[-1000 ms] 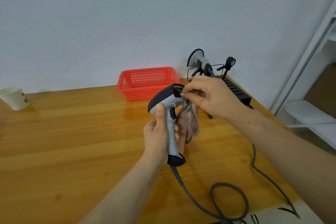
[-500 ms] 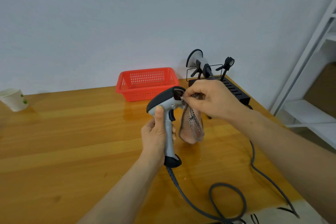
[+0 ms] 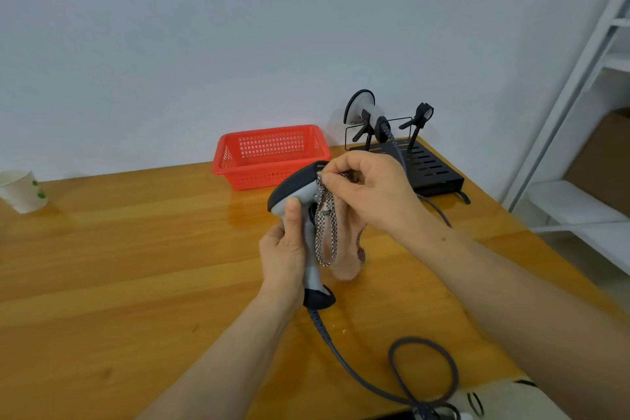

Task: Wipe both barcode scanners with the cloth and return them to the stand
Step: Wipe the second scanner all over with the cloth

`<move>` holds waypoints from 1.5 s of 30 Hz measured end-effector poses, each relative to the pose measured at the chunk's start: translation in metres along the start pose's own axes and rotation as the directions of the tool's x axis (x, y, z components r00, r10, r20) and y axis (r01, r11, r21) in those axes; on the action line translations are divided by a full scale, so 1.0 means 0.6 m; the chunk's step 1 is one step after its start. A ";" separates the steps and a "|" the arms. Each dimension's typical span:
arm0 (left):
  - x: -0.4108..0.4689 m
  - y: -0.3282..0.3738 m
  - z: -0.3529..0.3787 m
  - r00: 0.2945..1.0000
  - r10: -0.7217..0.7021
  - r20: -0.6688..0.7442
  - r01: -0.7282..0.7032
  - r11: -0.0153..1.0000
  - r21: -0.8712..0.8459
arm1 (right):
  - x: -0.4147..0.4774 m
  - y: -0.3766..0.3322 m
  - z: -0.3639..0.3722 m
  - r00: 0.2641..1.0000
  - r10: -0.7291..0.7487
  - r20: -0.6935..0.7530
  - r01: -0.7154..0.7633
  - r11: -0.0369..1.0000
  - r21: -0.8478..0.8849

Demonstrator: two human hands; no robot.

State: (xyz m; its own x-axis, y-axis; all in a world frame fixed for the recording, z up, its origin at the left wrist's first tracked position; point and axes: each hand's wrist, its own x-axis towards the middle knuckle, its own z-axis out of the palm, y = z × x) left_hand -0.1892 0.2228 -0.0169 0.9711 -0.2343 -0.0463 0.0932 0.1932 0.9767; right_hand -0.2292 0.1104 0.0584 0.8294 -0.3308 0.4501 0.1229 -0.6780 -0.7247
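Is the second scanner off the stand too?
No, the second scanner sits in a cradle on the stand.

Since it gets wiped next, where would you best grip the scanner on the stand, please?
Probably by its handle, from the near side: the scanner lies cradled on the stand, head toward the wall, cabled handle end pointing that way.

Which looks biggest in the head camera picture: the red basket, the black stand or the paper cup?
1. red basket and black stand: they look about the same size, too close to rank.
2. paper cup: clearly the smallest.
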 end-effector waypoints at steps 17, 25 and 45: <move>0.008 0.004 -0.027 0.990 -0.109 0.088 0.123 0.977 -0.174 | 0.028 0.070 -0.048 0.921 0.354 0.161 -0.304 0.914 -0.268; 0.009 0.011 -0.021 0.984 -0.112 0.136 0.138 0.970 -0.201 | 0.044 0.061 -0.050 0.936 0.344 -0.074 -0.351 0.928 -0.123; -0.012 0.011 0.007 0.991 -0.084 0.100 0.096 0.987 -0.131 | -0.019 -0.011 0.034 0.944 -0.241 -0.227 0.288 0.935 0.208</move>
State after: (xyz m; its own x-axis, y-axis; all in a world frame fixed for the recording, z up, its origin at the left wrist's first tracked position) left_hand -0.1965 0.2215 -0.0093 0.9331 -0.3436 -0.1066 0.2144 0.2930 0.9318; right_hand -0.2283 0.1321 0.0472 0.6295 -0.2980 0.7176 0.4672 -0.5927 -0.6560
